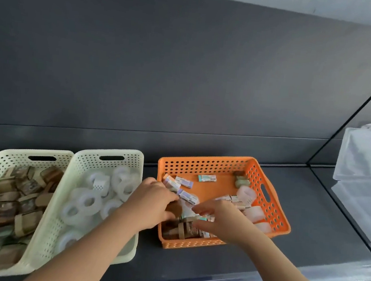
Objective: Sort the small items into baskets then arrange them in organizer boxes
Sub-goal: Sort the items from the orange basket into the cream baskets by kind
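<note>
Now both your hands are down in the orange basket [207, 158], among its mixed small boxes [207, 178] and white rolls [246, 193]. Your left hand [154, 202] curls its fingers round a brown packet [174, 207] near the front-left corner. Your right hand [219, 223] stretches its fingers over the boxes; I can't tell whether it grips one. Just left stands the roll-filled cream basket [110, 153], then the packet-filled cream basket [30, 152].

Dk grey wall panel [187, 72] behind dk tabletop [314, 213], soft light.
</note>
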A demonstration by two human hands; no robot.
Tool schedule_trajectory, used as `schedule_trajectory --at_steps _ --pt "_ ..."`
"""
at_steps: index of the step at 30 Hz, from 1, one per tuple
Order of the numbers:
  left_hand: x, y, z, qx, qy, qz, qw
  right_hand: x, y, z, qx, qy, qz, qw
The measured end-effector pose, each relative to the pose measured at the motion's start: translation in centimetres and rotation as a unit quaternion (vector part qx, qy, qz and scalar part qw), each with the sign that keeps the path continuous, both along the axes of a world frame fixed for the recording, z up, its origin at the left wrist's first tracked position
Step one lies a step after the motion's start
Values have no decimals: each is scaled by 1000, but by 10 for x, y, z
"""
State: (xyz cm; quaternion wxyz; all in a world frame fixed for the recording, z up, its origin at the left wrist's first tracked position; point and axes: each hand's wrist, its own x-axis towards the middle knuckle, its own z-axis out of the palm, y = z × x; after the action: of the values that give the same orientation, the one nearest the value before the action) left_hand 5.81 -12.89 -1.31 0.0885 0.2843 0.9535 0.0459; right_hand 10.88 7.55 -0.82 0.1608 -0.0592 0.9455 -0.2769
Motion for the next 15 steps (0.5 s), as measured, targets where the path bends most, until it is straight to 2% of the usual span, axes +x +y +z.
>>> schedule_trajectory --at_steps 3,5,8,10,15 --pt "0 5 -2 -25 0 5 1000 -2 -1 -6 -27 -11 14 999" --pt "0 6 0 -10 -17 19 1000 -3 -1 -8 -40 -11 19 999" --pt "1 0 6 66 -55 53 995 -3 -6 -9 -76 -30 37 996" --pt "3 -8 12 129 -49 74 988 -3 -12 -9 -94 -53 53 993" --pt "15 -22 20 206 -32 96 973 -12 -21 -9 -52 -86 72 992"
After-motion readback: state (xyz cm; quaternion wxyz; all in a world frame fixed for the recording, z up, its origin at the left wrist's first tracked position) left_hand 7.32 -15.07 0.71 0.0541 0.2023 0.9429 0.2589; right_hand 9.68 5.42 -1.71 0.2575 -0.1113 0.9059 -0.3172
